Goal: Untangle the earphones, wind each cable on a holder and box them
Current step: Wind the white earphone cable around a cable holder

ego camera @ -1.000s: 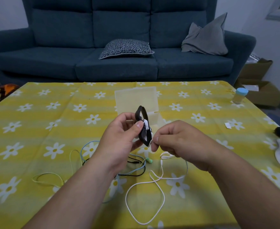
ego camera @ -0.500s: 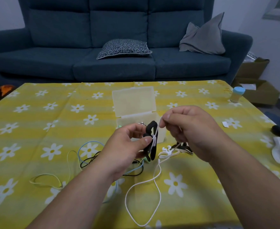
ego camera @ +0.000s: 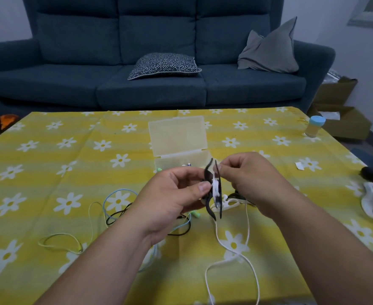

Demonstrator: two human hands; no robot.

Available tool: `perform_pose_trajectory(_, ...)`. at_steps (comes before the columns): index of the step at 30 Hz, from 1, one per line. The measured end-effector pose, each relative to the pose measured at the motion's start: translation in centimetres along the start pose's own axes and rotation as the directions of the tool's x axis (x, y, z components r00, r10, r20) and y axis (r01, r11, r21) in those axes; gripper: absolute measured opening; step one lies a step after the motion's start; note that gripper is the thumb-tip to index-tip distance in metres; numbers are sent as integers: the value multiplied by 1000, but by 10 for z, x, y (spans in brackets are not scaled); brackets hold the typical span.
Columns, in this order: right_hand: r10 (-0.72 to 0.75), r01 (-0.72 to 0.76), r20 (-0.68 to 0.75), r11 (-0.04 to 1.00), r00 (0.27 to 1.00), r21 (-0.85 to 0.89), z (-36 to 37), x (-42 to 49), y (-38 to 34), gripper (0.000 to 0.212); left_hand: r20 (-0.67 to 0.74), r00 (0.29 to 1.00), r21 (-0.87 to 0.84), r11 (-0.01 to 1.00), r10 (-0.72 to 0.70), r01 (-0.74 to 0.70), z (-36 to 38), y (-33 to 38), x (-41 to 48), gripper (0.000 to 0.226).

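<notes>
Left hand: fingers and thumb curled, gripping the flat black cable holder upright above the yellow daisy-print tablecloth. Right hand: fingertips pinch the thin white earphone cable at the holder's top. The open translucent plastic box sits just behind. Bare cloth lies well to both sides.

The right hand has risen from beside the holder to the holder's top, probably laying one more white cable turn.
</notes>
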State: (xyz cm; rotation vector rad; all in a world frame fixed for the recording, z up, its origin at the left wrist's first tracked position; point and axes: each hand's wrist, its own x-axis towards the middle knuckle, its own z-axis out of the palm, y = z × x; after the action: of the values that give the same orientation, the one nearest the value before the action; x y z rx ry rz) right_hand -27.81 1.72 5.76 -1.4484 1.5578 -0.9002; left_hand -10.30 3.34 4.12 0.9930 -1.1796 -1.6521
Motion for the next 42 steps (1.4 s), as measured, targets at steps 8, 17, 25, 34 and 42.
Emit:
perform_pose_trajectory(8, 80, -55, 379, 996, 922, -77, 19, -8, 5, 34, -262, 952, -77, 980, 159, -185, -8, 4, 7, 27)
perform_pose_trajectory(17, 38, -10, 468, 998, 883, -62, 12, -15, -5, 34, -346, 934, -65, 991, 91, -121, -13, 4, 9, 13)
perform_pose_trajectory(25, 14, 11, 488, 999, 873, -48, 6, -18, -11, 35, -358, 930, -42, 994, 81, -103, -14, 3, 9, 13)
perform_pose_trajectory(34, -104, 41, 187, 950, 977, 311, -1, -16, -23, 30, -235, 952, 231, 962, 197, -142, -12, -2, 9, 18)
perform_pose_trajectory(42, -111, 81, 40, 887, 993, 455, -14, -8, -23, 26, -88, 989, 429, 901, 116, -67, -6, -6, 3, 20)
